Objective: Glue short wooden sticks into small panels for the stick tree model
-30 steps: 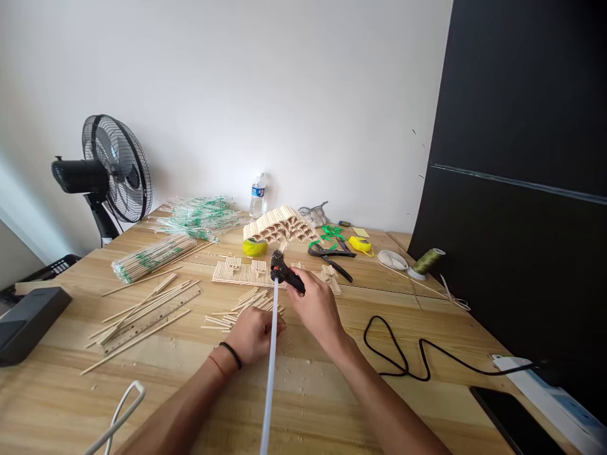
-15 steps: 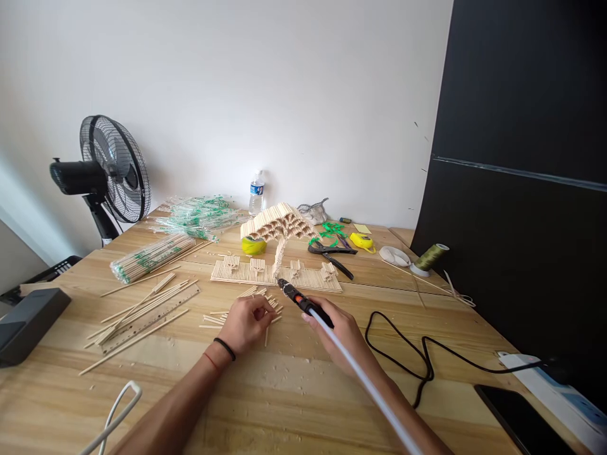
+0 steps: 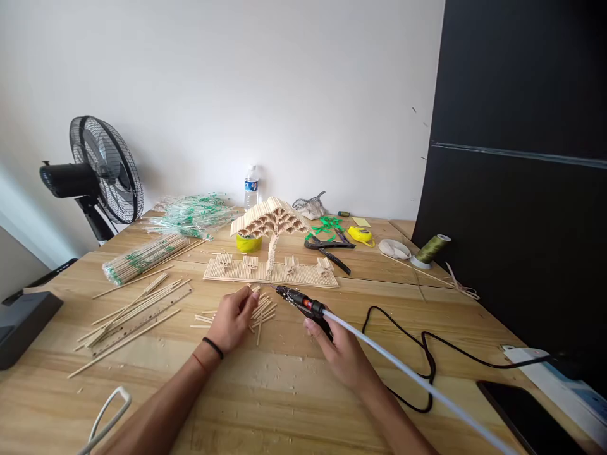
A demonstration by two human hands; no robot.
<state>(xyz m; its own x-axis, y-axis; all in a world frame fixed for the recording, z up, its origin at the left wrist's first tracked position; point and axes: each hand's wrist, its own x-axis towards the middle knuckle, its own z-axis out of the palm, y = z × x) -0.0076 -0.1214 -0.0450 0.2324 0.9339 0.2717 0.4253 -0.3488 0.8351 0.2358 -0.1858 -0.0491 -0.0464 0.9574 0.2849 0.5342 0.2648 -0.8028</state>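
Note:
My right hand (image 3: 344,351) is wrapped round a black hot glue gun (image 3: 301,302), its nozzle pointing left toward the front edge of the stick model. A long pale glue stick (image 3: 408,363) trails out of its back end. My left hand (image 3: 232,321) is closed, thumb against fingers, over a loose pile of short wooden sticks (image 3: 263,311); whatever it pinches is too small to make out. Behind both hands stands a model (image 3: 270,221) of wooden sticks, with a sloping canopy on a trunk. Its flat base (image 3: 308,278) carries several small stick-built pieces.
Long sticks and a ruler (image 3: 142,322) lie at left, near a bagged stick bundle (image 3: 145,256). Pliers (image 3: 334,258), a yellow tape measure (image 3: 361,236) and a thread spool (image 3: 431,251) sit behind. A black cord (image 3: 429,354), phone (image 3: 526,414) and power strip (image 3: 559,379) occupy the right.
The glue gun has drawn back from the trunk's foot, its nozzle now in front of the base. My left hand has shifted slightly left and up. The view has moved a little.

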